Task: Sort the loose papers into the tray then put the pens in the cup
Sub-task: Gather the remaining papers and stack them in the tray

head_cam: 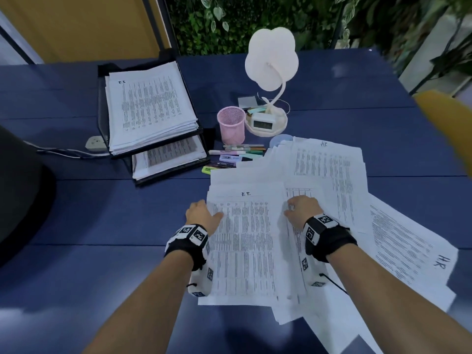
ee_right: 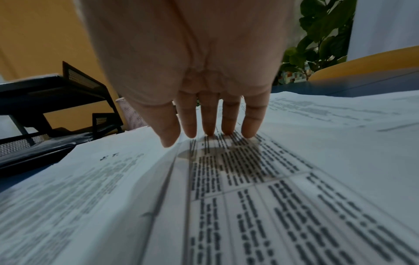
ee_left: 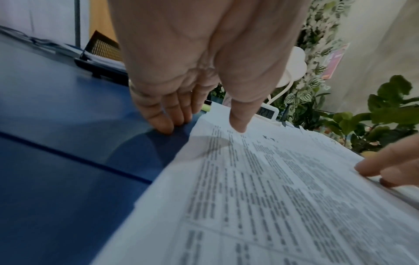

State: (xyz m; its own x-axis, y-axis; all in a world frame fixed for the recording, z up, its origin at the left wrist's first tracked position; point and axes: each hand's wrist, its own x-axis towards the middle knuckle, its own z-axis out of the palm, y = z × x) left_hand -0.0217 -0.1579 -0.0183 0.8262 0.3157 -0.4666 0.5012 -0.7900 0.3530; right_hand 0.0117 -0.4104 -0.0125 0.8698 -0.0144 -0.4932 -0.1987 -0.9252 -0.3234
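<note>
Loose printed papers (head_cam: 332,175) lie fanned over the blue table (head_cam: 102,213). A sheet marked "Y.T." (head_cam: 245,238) lies on top. My left hand (head_cam: 201,212) is at that sheet's left edge, thumb on the paper (ee_left: 260,179), fingers (ee_left: 163,123) straight on the table beside it. My right hand (head_cam: 304,208) rests straight fingertips (ee_right: 226,129) on the sheet to the right, its thumb at the top sheet's right edge. The black two-tier tray (head_cam: 101,103) at the back left holds stacked papers (head_cam: 150,106). A pink mesh cup (head_cam: 231,125) stands empty; pens and highlighters (head_cam: 235,155) lie in front of it.
A white lamp (head_cam: 270,62) with a small clock (head_cam: 263,122) in its base stands behind the cup. A power strip (head_cam: 95,143) and cable lie left of the tray. A yellow chair (head_cam: 449,123) is at the right, a dark rounded object (head_cam: 20,195) at the left.
</note>
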